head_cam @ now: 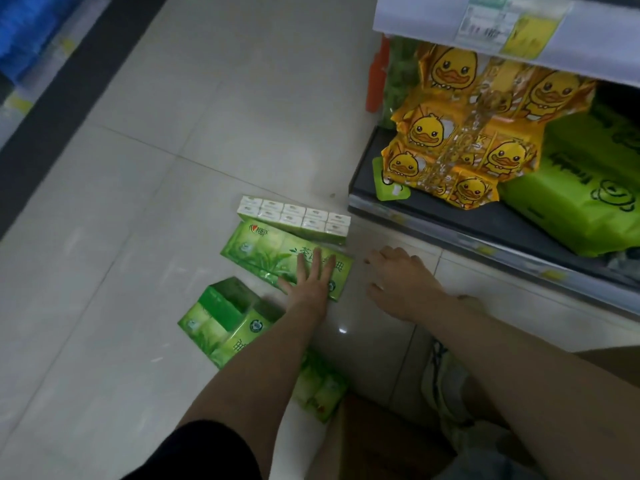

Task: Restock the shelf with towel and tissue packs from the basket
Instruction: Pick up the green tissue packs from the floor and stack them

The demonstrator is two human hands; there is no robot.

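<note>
Evidently pinning green tissue pack [258, 254] under left hand [309, 284], fingers [317, 261] spread, for pickup; gripping nothing in loose-curled right hand [398, 284].

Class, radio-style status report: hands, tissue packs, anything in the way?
Left hand flat on green tissue pack on floor. Right hand holds nothing, beside it. Yellow duck packs crowd bottom shelf front.

Dim, flat light with a greenish cast. A small white glare spot [343, 330] sits on the glossy floor [173, 168] just in front of the shelf [433, 209]. Deep shadow fills the shelf's back right corner. The price labels [485, 22] above the shelf are smeared. Far left of it, edges blur and lines bend.
</note>
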